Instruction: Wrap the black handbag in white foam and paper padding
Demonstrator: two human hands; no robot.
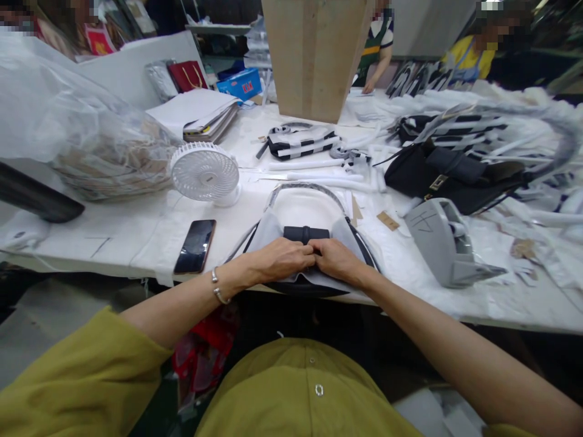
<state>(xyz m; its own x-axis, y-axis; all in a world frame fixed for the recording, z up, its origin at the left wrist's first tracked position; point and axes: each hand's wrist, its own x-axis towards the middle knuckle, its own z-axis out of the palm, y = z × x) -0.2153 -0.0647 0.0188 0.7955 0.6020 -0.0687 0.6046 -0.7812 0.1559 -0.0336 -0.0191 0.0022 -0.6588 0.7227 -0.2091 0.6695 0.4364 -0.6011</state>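
Nearest us is the front of our mustard-yellow cloth shirt, its edge close to the white-covered worktable. On the table's near edge, straight ahead of us, sits a black handbag partly covered with pale grey-white sheeting, its wrapped handle arching up on the far side. Our left hand, with a silver open bracelet at the wrist, and our right hand meet at the middle of the bag's front, just below its dark flap. Both have their fingers bent inward, fingertips together; we cannot tell whether they pinch anything, since the fingers hide it.

To the left of the bag lies a dark-screened smartphone, with a round white plastic fan beyond it. To the right stands a grey plastic tape dispenser with handwriting on its side, and behind that rests a second black handbag with a gold-coloured clasp. Farther back rises a tall brown cardboard box.
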